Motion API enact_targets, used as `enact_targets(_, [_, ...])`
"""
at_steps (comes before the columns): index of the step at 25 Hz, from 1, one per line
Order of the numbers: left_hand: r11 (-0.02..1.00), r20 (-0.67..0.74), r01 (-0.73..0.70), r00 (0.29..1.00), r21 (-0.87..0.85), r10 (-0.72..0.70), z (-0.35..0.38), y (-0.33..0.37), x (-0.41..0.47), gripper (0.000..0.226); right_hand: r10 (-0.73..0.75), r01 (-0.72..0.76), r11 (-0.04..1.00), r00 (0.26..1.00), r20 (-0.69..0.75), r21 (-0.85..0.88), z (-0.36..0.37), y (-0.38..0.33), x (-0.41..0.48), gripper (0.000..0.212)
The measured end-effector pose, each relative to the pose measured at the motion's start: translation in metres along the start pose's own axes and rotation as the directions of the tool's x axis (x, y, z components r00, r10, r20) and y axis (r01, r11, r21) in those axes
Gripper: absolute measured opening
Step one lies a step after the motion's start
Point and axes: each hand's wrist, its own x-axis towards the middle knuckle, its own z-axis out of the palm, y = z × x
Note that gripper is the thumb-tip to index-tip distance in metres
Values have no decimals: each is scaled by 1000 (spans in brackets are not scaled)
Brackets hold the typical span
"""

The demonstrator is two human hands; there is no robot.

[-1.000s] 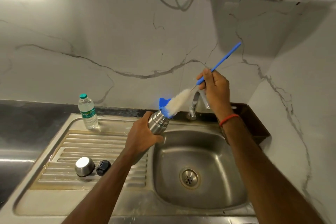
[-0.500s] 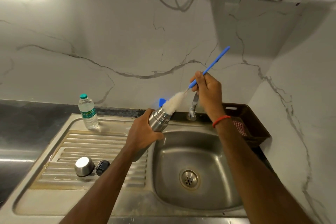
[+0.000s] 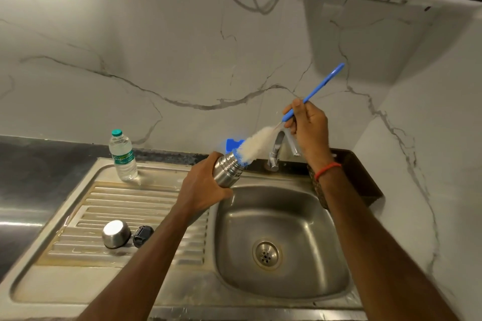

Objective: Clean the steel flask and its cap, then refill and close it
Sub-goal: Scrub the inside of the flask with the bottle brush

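My left hand (image 3: 202,187) grips the steel flask (image 3: 227,170), tilted with its open mouth pointing up and right over the sink's back edge. My right hand (image 3: 307,128) pinches the blue handle of a bottle brush (image 3: 257,144). The white bristle head is mostly outside the flask, with its blue tip at the mouth. The steel cap (image 3: 116,233) lies on the ribbed drainboard, and a small black stopper (image 3: 142,235) rests beside it.
The sink basin (image 3: 281,216) with its drain sits below my hands, the tap (image 3: 277,148) just behind the brush. A small water bottle (image 3: 123,156) stands at the drainboard's back. A dark brown basket (image 3: 362,177) is at the right.
The brush went deeper into the flask half a second ago and has now been drawn back out, the handle rising up and right. The flask stays held in place.
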Motion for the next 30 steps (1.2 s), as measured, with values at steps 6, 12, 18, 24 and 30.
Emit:
enact_targets(6, [1000, 12, -23, 1000, 15, 23, 6, 2, 7, 75, 54, -34, 997, 947, 315, -67, 44, 29, -45, 29])
enact_targets(12, [999, 13, 28, 1000, -23, -28, 1, -16, -9, 74, -36, 35, 995, 999, -11, -96, -19, -1, 11, 33])
enact_targets(18, [1000, 0, -14, 1000, 26, 14, 5, -10, 0, 85, 64, -61, 998, 993, 103, -34, 21, 19, -16, 30])
enact_targets(24, [999, 24, 8, 1000, -34, -8, 13, -2, 3, 79, 52, -30, 996, 959, 277, -84, 42, 32, -45, 32])
enact_targets(30, [1000, 2, -15, 1000, -12, 15, 8, -12, -5, 75, -105, 92, 976, 993, -58, -197, -30, -8, 20, 41])
